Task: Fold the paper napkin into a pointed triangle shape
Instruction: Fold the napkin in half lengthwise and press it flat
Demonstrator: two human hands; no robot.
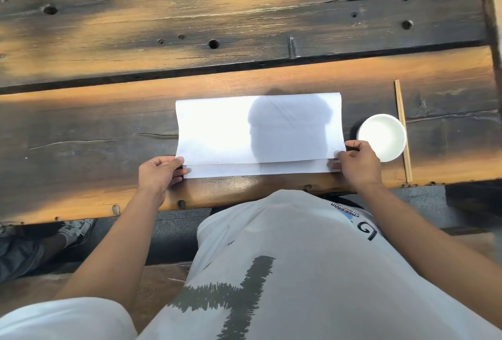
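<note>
A white paper napkin (217,133) lies on the wooden table (190,27), folded over so its upper layer stops a little short of the near edge and a narrow strip of the lower layer shows. My left hand (159,174) pinches the upper layer's near left corner. At the near right corner, my right hand (358,163) pinches the same upper layer. A shadow of my head falls on the napkin's right half.
A white bowl (381,137) stands just right of the napkin, touching distance from my right hand. A pair of wooden chopsticks (403,130) lies beyond the bowl. The table's near edge runs just below my hands. Another person's shoe (77,229) shows under the table at left.
</note>
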